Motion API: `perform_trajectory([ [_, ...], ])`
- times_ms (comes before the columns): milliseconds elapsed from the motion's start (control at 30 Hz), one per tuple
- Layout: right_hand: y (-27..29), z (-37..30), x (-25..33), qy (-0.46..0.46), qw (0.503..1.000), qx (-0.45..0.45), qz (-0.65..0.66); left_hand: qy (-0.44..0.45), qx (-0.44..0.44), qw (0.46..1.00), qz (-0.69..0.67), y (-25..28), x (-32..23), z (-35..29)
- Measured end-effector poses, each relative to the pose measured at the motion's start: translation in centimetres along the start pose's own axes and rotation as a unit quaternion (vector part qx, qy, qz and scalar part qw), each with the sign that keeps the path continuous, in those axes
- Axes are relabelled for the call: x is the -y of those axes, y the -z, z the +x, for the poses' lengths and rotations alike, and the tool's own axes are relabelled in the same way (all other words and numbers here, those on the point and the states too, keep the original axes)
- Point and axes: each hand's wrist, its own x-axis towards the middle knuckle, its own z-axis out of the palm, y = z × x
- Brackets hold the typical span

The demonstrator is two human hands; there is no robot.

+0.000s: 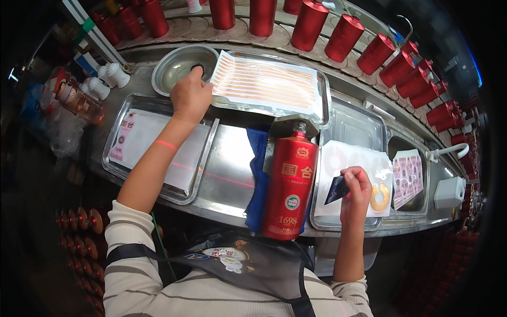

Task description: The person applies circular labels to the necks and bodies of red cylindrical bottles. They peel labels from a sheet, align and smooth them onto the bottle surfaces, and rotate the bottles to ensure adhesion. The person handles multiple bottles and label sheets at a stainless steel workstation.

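My left hand (191,95) reaches to the rim of a metal bowl (161,76) of liquid, its fingers closed. A dark thing shows at the fingertips inside the bowl; I cannot make out what it is. In front of me a large red bottle (277,195) leans with its capless-looking neck away from me, a blue cloth (257,158) beside it. My right hand (356,193), right of the bottle, pinches a small dark flat piece (336,190). Below that hand, a white sheet with a gold ring-shaped label (379,197) lies on a metal tray (346,222).
A sheet of gold strips (264,82) lies on a tray behind the bottle. The left tray (179,195) holds white paper and pink labels (122,137). Pink label sheets (407,177) rest at the sink (422,203). Red bottles (344,38) line a conveyor (280,45) at the back.
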Motion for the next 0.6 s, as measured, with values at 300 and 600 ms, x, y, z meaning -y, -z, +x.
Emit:
perform_trajectory([
  [300, -8.6, 10.0, 7.3, 0.213, 0.931, 0.208, -0.211, -0.308, 0.049, 0.928, -0.205, 3.4, -13.5, -0.9],
  [600, 0.1, 4.3, 10.0, 0.062, 0.941, 0.287, -0.171, -0.036, 0.201, 0.811, -0.548, 9.0, -18.1, -8.9],
])
